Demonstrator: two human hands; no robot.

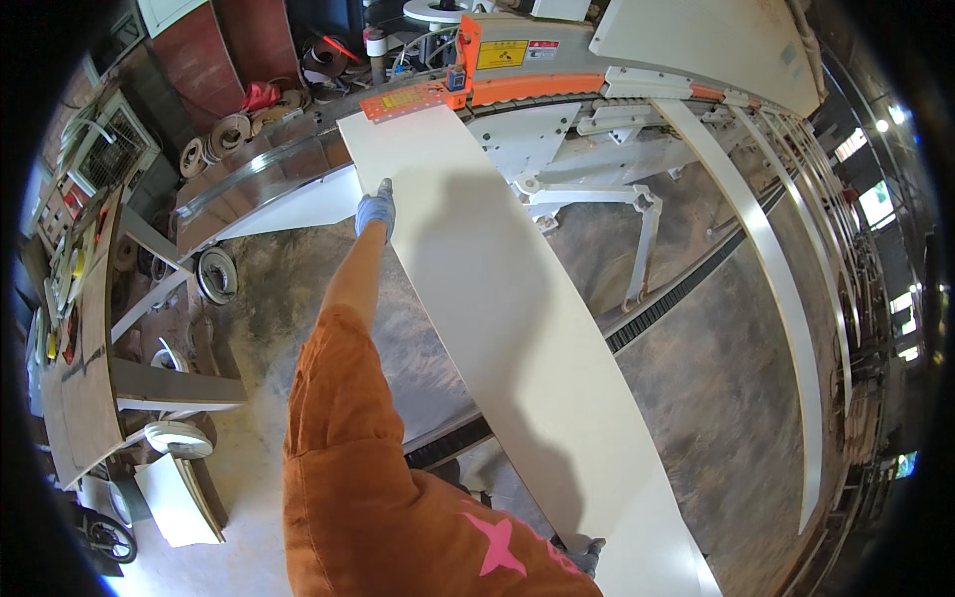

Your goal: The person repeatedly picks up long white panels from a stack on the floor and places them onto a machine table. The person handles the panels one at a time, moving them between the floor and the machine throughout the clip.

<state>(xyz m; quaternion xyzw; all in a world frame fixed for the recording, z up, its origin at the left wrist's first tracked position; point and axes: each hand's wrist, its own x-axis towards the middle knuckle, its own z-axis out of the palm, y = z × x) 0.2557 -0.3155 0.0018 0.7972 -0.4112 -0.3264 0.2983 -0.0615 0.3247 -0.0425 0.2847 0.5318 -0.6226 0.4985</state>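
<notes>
A long white board [507, 328] stretches from the machine at the top down to the lower right, with a shadow across its face. My left hand [375, 211], in a light blue glove, grips the board's left edge near the far end, the thumb lying on top. Much lower along the same edge, my right hand [589, 555] wears a dark grey glove and is wrapped over the edge. My sleeve and body hide part of that hand. The board's far end reaches the orange guard plate [403, 101] of the machine.
The machine's orange and white rail [537, 90] runs across the top. A jointed white support arm [597, 197] stands right of the board. Narrow white strips [766, 249] bend along the right. At left are a cluttered workbench [95, 348], tape rolls [229, 132] and stacked panels [179, 500].
</notes>
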